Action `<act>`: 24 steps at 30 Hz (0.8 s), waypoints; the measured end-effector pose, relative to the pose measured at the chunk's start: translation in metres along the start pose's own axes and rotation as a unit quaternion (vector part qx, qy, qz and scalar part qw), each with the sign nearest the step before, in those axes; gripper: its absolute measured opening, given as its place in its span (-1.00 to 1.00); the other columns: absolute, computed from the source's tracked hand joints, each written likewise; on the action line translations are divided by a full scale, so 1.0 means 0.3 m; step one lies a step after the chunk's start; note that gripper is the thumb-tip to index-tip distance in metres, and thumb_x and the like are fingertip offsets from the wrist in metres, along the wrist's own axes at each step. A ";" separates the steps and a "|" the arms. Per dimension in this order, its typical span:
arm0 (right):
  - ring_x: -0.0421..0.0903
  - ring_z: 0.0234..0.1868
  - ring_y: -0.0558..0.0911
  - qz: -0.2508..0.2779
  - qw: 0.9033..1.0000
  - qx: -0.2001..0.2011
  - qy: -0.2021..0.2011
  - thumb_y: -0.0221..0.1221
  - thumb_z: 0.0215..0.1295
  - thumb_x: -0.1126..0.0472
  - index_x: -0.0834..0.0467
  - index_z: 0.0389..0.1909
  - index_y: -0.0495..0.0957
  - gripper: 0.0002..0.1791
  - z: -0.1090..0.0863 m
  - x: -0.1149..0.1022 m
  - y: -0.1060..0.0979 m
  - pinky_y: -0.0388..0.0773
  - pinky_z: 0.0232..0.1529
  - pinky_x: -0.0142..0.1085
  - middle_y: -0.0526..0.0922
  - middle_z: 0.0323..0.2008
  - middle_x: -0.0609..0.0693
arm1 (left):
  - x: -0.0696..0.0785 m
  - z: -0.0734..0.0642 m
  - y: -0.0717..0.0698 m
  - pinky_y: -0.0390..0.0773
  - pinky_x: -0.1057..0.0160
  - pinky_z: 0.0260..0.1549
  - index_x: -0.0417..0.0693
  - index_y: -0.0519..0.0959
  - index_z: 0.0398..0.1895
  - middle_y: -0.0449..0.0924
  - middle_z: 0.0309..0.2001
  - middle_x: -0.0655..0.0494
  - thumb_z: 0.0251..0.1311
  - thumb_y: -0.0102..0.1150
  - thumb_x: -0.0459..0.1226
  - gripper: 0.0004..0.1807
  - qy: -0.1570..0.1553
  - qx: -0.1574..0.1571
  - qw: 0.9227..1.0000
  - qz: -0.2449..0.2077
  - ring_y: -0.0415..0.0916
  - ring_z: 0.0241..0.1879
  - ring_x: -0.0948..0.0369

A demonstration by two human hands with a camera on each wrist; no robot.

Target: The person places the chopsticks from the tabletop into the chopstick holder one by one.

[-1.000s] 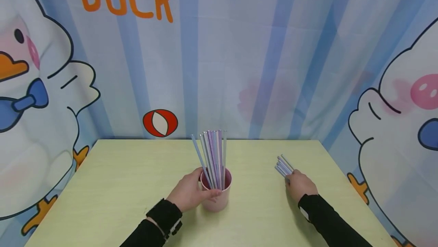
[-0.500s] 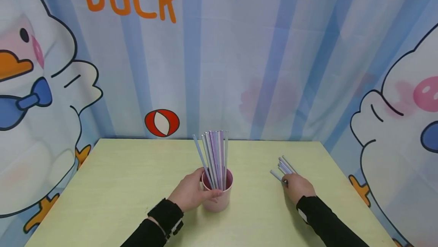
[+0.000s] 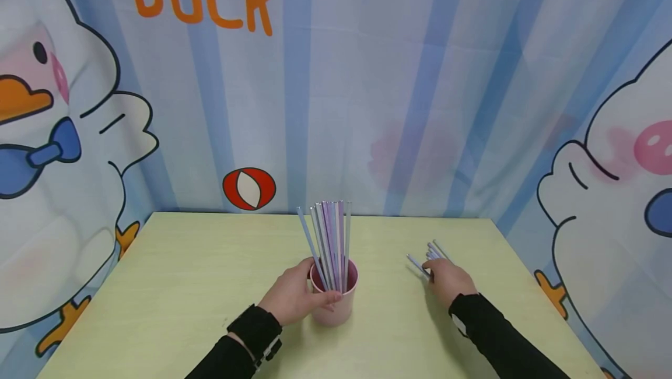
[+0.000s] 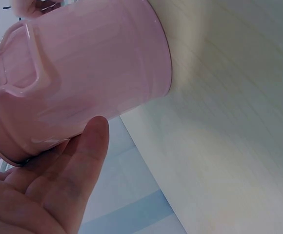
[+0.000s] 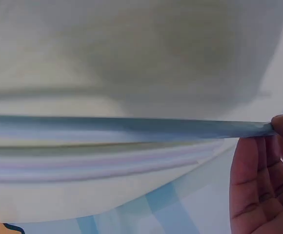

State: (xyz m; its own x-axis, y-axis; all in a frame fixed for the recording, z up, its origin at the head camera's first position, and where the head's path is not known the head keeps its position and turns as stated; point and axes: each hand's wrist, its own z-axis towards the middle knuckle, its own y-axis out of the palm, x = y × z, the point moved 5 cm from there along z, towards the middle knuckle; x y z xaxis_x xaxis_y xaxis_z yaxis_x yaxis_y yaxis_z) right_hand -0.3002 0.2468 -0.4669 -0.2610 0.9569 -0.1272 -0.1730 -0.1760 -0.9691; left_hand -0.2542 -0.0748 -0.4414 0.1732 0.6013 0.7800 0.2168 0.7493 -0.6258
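Note:
A small pink pail (image 3: 333,312) stands upright on the table, holding a bunch of purple, bluish and silvery straws (image 3: 331,245). My left hand (image 3: 291,296) grips it at the near left, thumb across the front by the rim; the left wrist view shows the pail's side handle (image 4: 22,63). Off to the right, my right hand (image 3: 450,283) holds a bluish straw (image 3: 416,263). In the right wrist view, thumb and fingers pinch this straw (image 5: 131,129) by one end. More straws (image 3: 436,249) lie just beyond that hand, which partly hides them.
The pale yellow table (image 3: 210,268) reaches back to a blue striped curtain (image 3: 346,87) printed with ducks and a red ball. The table's right edge (image 3: 541,291) runs beyond the right hand.
The right hand has separated one straw from the small bunch and moved it slightly leftward. The left hand and pail stay in place while the head view shifts slightly.

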 end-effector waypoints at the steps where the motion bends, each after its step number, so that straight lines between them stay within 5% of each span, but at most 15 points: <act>1: 0.01 -0.34 0.62 0.005 1.000 0.001 0.002 0.25 0.14 0.43 0.20 -0.13 0.68 -0.74 0.004 -0.008 -0.014 0.58 -0.38 -0.11 0.67 -0.31 0.09 | 0.000 0.000 0.000 0.34 -0.27 0.18 -0.04 0.33 0.37 0.51 0.21 -0.02 -0.20 0.38 0.27 0.04 -0.001 0.000 1.000 0.000 0.45 0.15 -0.02; 10: -0.07 -0.42 0.55 0.105 0.994 0.018 0.010 0.21 0.21 0.38 0.26 0.03 0.59 -0.66 0.051 -0.088 -0.159 0.54 -0.44 -0.18 0.59 -0.34 0.05 | 0.001 -0.001 0.000 0.35 -0.28 0.17 -0.05 0.33 0.37 0.51 0.21 -0.03 -0.20 0.38 0.27 0.04 -0.002 0.000 1.000 0.001 0.44 0.16 -0.03; 24: 0.02 -0.18 0.59 0.270 0.961 0.062 0.020 0.13 0.36 0.27 0.21 0.19 0.45 -0.61 0.148 -0.236 -0.330 0.59 -0.25 -0.12 0.58 -0.18 0.09 | -0.003 0.003 0.001 0.41 -0.26 0.13 -0.05 0.33 0.37 0.51 0.21 -0.04 -0.21 0.38 0.27 0.05 -0.013 -0.002 1.000 0.000 0.46 0.15 -0.04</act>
State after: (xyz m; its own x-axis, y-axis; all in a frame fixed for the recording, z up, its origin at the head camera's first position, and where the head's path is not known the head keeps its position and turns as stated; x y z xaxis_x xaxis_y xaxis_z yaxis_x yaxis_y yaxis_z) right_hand -0.3067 0.1862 -0.3525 -0.3079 0.7265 -0.6143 -0.1349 -0.6725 -0.7277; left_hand -0.2551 -0.0749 -0.4423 0.1485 0.6075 0.7803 0.2215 0.7485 -0.6250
